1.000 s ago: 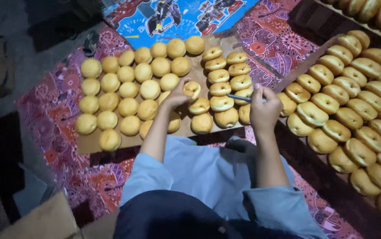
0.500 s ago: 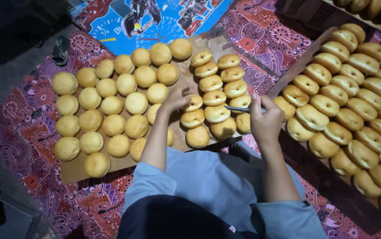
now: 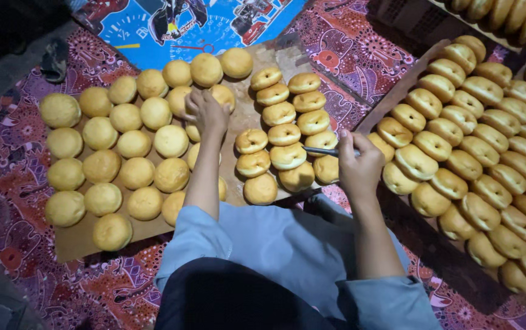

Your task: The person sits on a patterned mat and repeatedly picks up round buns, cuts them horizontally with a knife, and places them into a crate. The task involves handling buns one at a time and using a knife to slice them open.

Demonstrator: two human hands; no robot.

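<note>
My left hand (image 3: 205, 112) rests on a round golden bun (image 3: 185, 98) in the group of whole buns (image 3: 116, 159) spread over a brown cardboard sheet (image 3: 73, 241). My right hand (image 3: 359, 164) grips a thin dark tool (image 3: 321, 151) whose tip points left over the sliced buns (image 3: 284, 131), which sit in two columns at the sheet's middle. Both forearms reach out from light blue sleeves.
A long board (image 3: 397, 91) at the right carries several rows of split buns (image 3: 477, 140). More buns (image 3: 507, 15) sit on a tray at the top right. A patterned red cloth (image 3: 348, 49) covers the floor, with a blue printed mat (image 3: 171, 27) at the top.
My left hand has moved left, from the sliced buns to a whole bun in the left group. My right hand still holds the tool by the sliced buns.
</note>
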